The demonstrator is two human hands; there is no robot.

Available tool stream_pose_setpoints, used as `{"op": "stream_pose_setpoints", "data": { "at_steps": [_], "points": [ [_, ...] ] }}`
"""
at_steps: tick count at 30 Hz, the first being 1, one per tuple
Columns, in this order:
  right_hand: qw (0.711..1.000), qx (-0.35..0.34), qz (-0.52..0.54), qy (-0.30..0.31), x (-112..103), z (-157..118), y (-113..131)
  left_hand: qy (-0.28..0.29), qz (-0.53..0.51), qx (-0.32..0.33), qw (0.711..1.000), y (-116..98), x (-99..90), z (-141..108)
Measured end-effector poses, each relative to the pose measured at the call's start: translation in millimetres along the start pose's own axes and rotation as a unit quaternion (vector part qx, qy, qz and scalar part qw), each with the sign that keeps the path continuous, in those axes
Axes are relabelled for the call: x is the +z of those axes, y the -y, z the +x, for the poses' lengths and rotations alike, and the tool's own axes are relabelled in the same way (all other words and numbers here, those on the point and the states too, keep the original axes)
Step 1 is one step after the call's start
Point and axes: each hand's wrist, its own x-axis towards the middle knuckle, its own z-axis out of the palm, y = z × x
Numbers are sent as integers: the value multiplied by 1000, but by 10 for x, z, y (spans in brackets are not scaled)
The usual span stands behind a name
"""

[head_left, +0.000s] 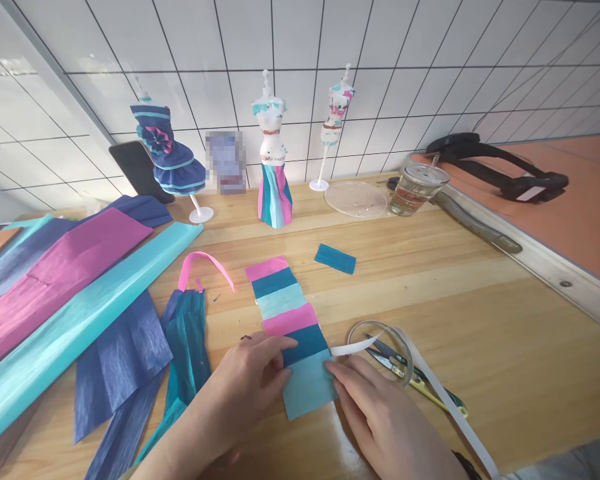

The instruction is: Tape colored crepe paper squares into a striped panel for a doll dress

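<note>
A striped crepe paper strip (289, 319) in pink, teal and light blue runs towards me on the wooden table. My left hand (250, 387) pinches its left edge, around the seam between the nearest teal and light blue panels. Opposite it, my right hand (375, 407) holds the right edge of the light blue panel between thumb and fingers. A narrow white tape (355, 347) sticks out from the strip's right edge, just above my right fingers. Beside that hand lie a roll of clear tape (407, 353) and thread snips (430, 390). Beyond the strip rests a small teal paper piece (335, 259).
Crepe paper sheets (80, 267) and teal scraps (187, 340) cover the left side. Three small dress forms stand along the tiled wall, including one in a striped skirt (275, 197). A lidded cup (417, 190) and a black headset-like frame (500, 167) sit back right.
</note>
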Motion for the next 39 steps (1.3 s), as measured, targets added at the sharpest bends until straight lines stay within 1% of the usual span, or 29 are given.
{"op": "stream_pose_setpoints", "data": {
  "at_steps": [9, 15, 24, 30, 39],
  "points": [
    [1000, 23, 4, 13, 2, -1, 9, -4, 8, 6, 1000, 19, 28, 14],
    [999, 34, 4, 8, -1, 11, 23, -8, 10, 7, 1000, -2, 27, 7],
    [999, 33, 4, 5, -20, 22, 36, -13, 17, 7, 1000, -17, 21, 8],
    [999, 36, 11, 27, -44, 21, 50, -15, 17, 4, 1000, -34, 13, 10],
    [999, 29, 5, 30, -39, -1, 38, -6, 4, -3, 1000, -36, 2, -1]
  ]
}}
